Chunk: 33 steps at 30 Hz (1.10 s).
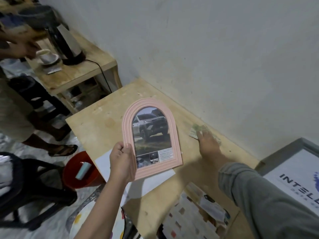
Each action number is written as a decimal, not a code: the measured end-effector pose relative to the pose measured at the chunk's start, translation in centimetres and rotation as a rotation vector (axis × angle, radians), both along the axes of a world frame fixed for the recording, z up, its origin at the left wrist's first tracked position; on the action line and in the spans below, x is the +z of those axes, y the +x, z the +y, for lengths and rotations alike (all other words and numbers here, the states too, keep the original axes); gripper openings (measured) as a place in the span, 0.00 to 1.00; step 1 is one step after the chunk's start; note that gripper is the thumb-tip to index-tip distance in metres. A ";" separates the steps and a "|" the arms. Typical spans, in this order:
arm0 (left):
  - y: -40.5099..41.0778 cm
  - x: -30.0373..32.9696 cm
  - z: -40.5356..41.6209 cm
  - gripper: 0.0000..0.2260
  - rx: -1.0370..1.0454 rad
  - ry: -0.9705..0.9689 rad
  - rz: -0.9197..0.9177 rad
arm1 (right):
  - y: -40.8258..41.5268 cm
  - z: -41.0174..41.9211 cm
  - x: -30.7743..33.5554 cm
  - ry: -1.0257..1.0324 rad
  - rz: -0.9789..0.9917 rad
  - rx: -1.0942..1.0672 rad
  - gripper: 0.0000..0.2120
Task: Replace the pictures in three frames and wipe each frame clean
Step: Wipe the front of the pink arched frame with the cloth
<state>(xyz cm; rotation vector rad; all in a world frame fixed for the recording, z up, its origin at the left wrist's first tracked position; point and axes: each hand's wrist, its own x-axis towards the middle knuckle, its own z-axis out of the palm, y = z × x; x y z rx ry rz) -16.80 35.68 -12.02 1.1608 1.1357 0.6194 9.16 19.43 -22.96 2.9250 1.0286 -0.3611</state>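
Observation:
A pink arched picture frame (174, 135) holds a photo of a white pickup truck. My left hand (121, 161) grips its lower left edge and holds it tilted above the wooden table (96, 128). My right hand (208, 144) reaches to the right of the frame, palm down, fingers spread on a greenish cloth (198, 129) that lies near the wall. White paper sheets (103, 161) lie on the table under the frame.
A red bucket (72, 171) with a sponge stands on the floor left of the table. Another person stands at a second wooden table (86, 69) with a kettle and cup. A grey-framed sign (279, 152) leans at right. Magazine pages (195, 214) lie at the table's near edge.

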 end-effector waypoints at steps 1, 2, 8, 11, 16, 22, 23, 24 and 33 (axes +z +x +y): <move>0.2 -0.1 -0.2 0.10 -0.003 0.004 0.011 | -0.2 0.1 -0.6 -0.045 0.019 -0.006 0.30; 0.5 -0.1 -0.5 0.10 -0.005 0.007 0.015 | -0.5 0.1 -1.2 -0.066 0.037 -0.016 0.32; 1.7 0.4 -2.2 0.10 -0.064 0.013 0.031 | -1.0 0.6 -0.2 0.001 0.200 -0.044 0.32; 2.0 0.6 -2.8 0.10 -0.102 0.017 0.045 | -1.6 -0.7 2.6 0.393 0.266 -0.108 0.23; 2.4 0.7 -4.2 0.10 -0.212 0.085 0.061 | -5.4 -2.8 8.6 0.898 0.569 -0.378 0.17; 4.2 1.1 -9.6 0.10 -0.398 0.175 0.037 | -9.5 -9.9 12.2 1.056 0.550 -0.633 0.14; 4.6 1.3 -11.0 0.10 -0.438 0.212 0.038 | -10.0 -11.7 12.4 1.080 0.510 -0.675 0.14; 4.9 1.5 -12.1 0.11 -0.464 0.255 0.043 | -10.5 -13.1 12.7 1.096 0.474 -0.712 0.14; 7.9 2.1 -32.9 0.18 -0.768 0.501 -0.040 | -15.0 -35.1 14.3 1.173 0.159 -0.967 0.17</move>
